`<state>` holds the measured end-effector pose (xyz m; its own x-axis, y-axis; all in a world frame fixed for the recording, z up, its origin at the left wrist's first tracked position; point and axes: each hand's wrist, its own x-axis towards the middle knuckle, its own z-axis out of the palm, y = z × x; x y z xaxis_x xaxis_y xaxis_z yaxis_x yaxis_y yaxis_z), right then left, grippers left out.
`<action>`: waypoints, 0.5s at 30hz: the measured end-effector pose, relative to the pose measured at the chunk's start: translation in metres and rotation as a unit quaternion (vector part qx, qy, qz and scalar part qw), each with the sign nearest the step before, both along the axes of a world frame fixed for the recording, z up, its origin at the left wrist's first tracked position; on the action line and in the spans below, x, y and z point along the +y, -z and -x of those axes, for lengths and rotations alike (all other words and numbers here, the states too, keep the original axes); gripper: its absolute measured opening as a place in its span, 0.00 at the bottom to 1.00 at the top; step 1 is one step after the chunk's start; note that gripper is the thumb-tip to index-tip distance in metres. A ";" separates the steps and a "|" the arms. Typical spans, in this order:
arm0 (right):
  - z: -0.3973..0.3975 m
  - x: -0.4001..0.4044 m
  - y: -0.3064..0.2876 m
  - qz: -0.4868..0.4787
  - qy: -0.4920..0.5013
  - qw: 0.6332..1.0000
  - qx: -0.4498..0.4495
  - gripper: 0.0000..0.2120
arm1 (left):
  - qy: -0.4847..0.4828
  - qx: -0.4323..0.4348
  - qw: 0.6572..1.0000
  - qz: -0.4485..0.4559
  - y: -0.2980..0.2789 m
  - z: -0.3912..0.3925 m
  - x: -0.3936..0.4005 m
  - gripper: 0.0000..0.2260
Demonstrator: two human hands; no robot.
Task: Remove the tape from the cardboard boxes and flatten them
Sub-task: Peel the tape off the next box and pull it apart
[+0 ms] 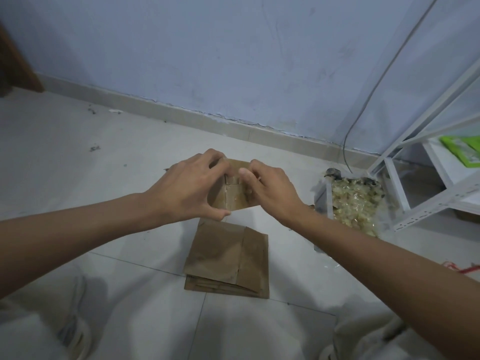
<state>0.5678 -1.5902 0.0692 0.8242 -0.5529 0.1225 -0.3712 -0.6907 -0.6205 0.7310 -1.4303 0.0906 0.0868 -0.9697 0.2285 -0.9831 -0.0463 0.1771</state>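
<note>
A person seated on a tiled floor (145, 183) holds a small cardboard box (235, 189) up in front of them with both hands, above a stack of flattened boxes (228, 258) lying on the tiles between their knees. The left hand (187, 185) grips the box's left side, fingers curled over its far top edge and thumb pressed at the near bottom corner. The right hand (270, 185) pinches at the middle of the box's face, thumb and fingers closed on it beside a pale strip of tape (232, 197) that runs down the seam.

The step in hand appears to be peeling that strip. It would go best with the left hand bracing the box firmly while the right lifts a tape end and draws it slowly along the seam, low to the cardboard, so the strip comes off whole rather than tearing the paper layer.

To the right, a clear plastic bag (324, 203) sits on the floor beside a white metal shelf (426, 206), filled with what looks like crumpled, yellowish used tape (355, 201). A green packet (465, 150) lies on the shelf.
</note>
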 end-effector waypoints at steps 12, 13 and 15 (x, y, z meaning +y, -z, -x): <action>0.000 0.008 -0.017 -0.090 0.098 0.991 0.023 0.10 | -0.005 -0.047 0.998 -0.032 -0.014 0.020 -0.006 0.32; 0.004 0.007 -0.021 -0.146 0.098 0.984 0.002 0.10 | -0.003 -0.071 0.997 -0.026 -0.017 0.024 -0.006 0.32; 0.014 0.007 -0.024 -0.243 0.103 0.964 -0.037 0.12 | 0.001 -0.106 0.994 -0.016 -0.021 0.031 -0.003 0.34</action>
<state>0.5536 -1.5828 0.0932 0.6901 -0.7104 -0.1383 -0.4117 -0.2282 -0.8823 0.7004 -1.4330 0.1115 0.0373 -0.9768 0.2110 -0.9983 -0.0457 -0.0353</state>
